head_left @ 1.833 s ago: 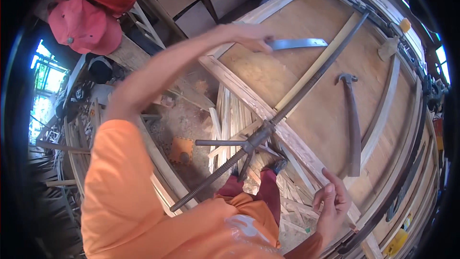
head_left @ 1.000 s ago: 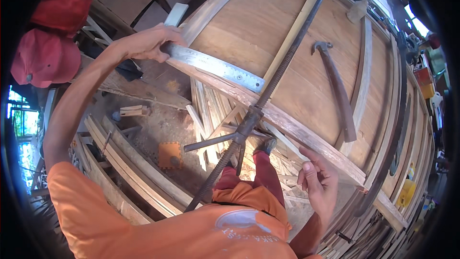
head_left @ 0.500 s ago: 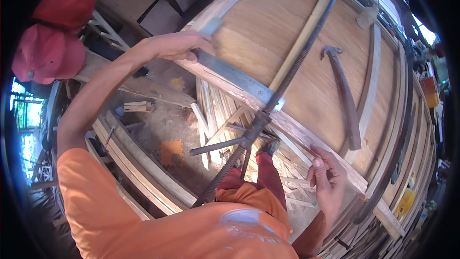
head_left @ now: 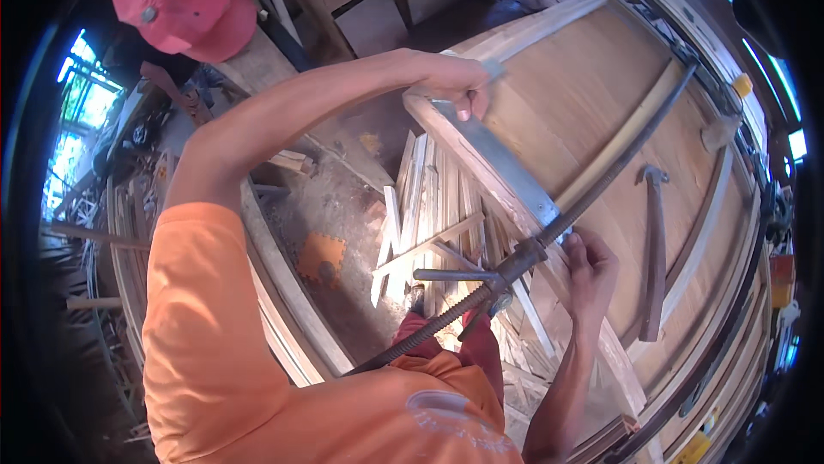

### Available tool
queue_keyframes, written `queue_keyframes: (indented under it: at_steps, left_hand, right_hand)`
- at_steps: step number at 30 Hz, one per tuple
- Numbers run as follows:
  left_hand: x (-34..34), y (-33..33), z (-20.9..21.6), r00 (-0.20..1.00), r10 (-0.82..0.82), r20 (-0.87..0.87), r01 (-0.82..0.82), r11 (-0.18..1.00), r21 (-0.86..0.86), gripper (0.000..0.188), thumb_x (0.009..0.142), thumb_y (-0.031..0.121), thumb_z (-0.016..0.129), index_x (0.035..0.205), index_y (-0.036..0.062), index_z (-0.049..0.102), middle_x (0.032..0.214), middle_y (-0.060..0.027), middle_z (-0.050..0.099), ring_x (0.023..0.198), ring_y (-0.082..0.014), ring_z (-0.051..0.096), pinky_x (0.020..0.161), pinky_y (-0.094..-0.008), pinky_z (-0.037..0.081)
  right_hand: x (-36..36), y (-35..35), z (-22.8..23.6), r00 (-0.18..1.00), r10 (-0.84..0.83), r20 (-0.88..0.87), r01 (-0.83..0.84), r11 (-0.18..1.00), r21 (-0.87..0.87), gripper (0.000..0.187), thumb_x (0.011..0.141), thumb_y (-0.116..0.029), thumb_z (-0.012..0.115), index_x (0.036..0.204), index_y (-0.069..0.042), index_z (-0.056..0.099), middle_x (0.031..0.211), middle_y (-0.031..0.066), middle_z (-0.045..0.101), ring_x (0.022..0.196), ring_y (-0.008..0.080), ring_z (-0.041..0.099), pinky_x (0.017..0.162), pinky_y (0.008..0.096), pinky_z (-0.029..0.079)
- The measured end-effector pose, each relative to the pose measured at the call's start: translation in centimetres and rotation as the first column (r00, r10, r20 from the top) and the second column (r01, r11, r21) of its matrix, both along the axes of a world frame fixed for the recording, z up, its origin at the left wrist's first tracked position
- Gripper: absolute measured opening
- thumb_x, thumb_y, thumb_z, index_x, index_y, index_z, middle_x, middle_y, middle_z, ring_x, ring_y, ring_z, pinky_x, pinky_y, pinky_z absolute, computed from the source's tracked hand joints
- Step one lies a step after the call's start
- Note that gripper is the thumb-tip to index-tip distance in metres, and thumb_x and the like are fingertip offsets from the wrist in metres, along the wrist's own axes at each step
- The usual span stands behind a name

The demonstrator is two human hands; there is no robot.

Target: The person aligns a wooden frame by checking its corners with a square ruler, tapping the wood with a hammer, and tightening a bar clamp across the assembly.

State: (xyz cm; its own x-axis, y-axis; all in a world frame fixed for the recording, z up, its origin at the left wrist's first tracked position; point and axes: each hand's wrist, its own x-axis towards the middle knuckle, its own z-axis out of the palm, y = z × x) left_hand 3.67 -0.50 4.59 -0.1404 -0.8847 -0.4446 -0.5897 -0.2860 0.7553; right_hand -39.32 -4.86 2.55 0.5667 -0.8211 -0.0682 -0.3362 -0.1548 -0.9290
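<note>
A flat grey metal carpenter's square (head_left: 512,166) lies along a wooden rail (head_left: 481,159) at the near edge of a plywood-faced panel (head_left: 562,90). My left hand (head_left: 459,84) is closed over the square's far-left end, thumb and fingers bent down onto it. By the square's other end, my right hand (head_left: 590,271) is closed, fingertips pinched beside the rail; whatever they hold is too small to make out. Between my hands, a long threaded bar clamp (head_left: 519,262) with a crossbar handle runs across the rail and panel.
A claw hammer (head_left: 654,249) rests on the panel at right, near a clear plastic bottle (head_left: 719,131). Loose wood strips (head_left: 429,198) cover the floor below. A red cap (head_left: 184,5) hangs upper left; an orange mat (head_left: 322,256) lies on the floor.
My view has swung left, so the panel appears farther right. My right hand has come up along the rail to the clamp and the square's end. My left hand stays on the square.
</note>
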Motion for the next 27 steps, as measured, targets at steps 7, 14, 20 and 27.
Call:
queue_keyframes:
  at_steps: [7,14,20,27]
  left_hand:
    - [-1.2,0.0,2.1,0.930,-0.262,0.257,0.306,0.940,-0.148,0.023,0.081,-0.008,0.076,0.103,-0.0027,0.079,0.094,-0.0120,0.079,0.093,-0.0201,0.074,0.082,-0.0371,0.054]
    - [-1.6,-0.2,2.8,0.959,-0.219,0.177,0.230,0.972,-0.043,0.026,0.079,-0.012,0.075,0.103,-0.0039,0.079,0.095,-0.0091,0.079,0.096,-0.0177,0.072,0.084,-0.0361,0.054]
    - [-1.5,-1.2,2.9,0.897,-0.335,0.287,0.354,0.935,-0.013,0.029,0.078,-0.010,0.078,0.106,-0.0040,0.078,0.097,-0.0113,0.078,0.098,-0.0187,0.072,0.086,-0.0364,0.053]
    - [-0.8,-0.2,3.2,0.900,-0.332,0.284,0.354,0.935,-0.030,0.029,0.078,-0.009,0.078,0.106,-0.0031,0.078,0.098,-0.0119,0.079,0.097,-0.0185,0.072,0.086,-0.0377,0.053]
  right_hand:
    - [-0.4,0.0,-0.7,1.000,-0.020,-0.003,0.020,0.999,0.034,0.015,0.101,-0.008,0.070,0.104,0.005,0.077,0.078,-0.0005,0.067,0.071,0.0058,0.053,0.065,0.0247,0.041]
    - [-0.2,0.0,-0.9,0.999,-0.032,-0.004,0.032,0.999,0.030,0.014,0.099,-0.009,0.073,0.100,0.004,0.078,0.077,-0.0009,0.067,0.070,0.0059,0.052,0.063,0.0245,0.040]
    - [-0.3,-0.1,-1.3,0.999,-0.015,0.030,0.015,1.000,-0.009,0.013,0.099,-0.009,0.074,0.098,0.004,0.078,0.075,-0.0011,0.068,0.068,0.0052,0.051,0.062,0.0248,0.040]
    - [0.1,-0.1,-1.5,0.996,-0.051,0.071,0.046,0.997,0.070,0.014,0.098,-0.008,0.076,0.090,0.003,0.076,0.074,-0.0006,0.066,0.067,0.0045,0.052,0.060,0.0245,0.040]
